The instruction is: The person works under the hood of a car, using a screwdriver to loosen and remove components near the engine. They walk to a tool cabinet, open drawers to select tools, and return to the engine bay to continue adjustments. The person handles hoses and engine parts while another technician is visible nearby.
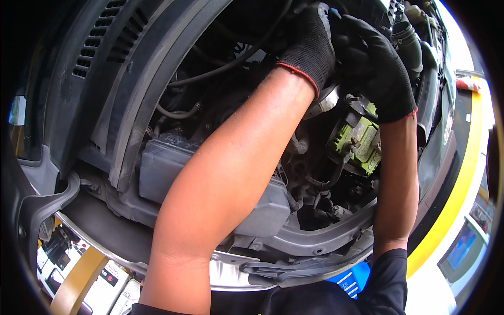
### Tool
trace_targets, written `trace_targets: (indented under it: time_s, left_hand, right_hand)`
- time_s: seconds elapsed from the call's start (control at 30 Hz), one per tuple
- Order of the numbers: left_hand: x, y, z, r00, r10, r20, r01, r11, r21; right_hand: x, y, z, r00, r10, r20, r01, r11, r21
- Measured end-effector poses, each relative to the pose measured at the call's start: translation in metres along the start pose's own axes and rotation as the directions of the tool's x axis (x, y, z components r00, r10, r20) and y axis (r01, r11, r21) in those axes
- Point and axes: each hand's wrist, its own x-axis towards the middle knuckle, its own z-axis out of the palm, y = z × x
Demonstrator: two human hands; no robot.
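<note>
Both my hands wear black knit gloves with red cuffs and reach deep into a vehicle's engine bay. My left hand (311, 46) is at the top middle, its fingers closed and bent away over dark parts. Close beside it, my right hand (382, 68) has its fingers curled toward the left one. What they grip lies in shadow, and I cannot make it out; a small blue spot shows between them. Just right of the right hand is a ribbed black hose (407, 43). A yellow-green battery (357, 143) with a cable sits below the right hand.
A dark grey plastic box cover (165, 160) lies under my left forearm. A black hose (226, 67) crosses the bay. The grey front body rail (310, 244) runs near me, with a blue object (353, 278) beyond it. The vented cowl (97, 42) stands at left.
</note>
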Motion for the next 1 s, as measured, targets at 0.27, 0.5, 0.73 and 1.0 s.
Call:
trace_targets:
  time_s: [0.27,0.5,0.73,1.0]
  left_hand:
    - [-0.024,0.007,0.007,0.883,0.453,0.126,-0.304,0.345,0.888]
    - [-0.046,0.034,0.002,0.927,0.324,0.186,-0.336,0.505,0.795]
    - [0.013,0.023,-0.036,0.976,-0.134,0.174,0.148,0.986,-0.075]
    - [-0.023,0.018,0.011,0.853,0.513,-0.093,-0.212,0.504,0.837]
  right_hand:
    - [0.003,0.018,0.025,0.876,-0.48,0.047,0.249,0.366,-0.897]
    - [0.022,0.032,0.072,0.79,-0.569,0.228,-0.27,-0.656,-0.705]
    - [0.002,0.02,0.052,0.946,-0.315,-0.079,0.109,0.536,-0.837]
    - [-0.021,0.016,0.046,0.882,-0.438,0.176,0.239,0.092,-0.967]
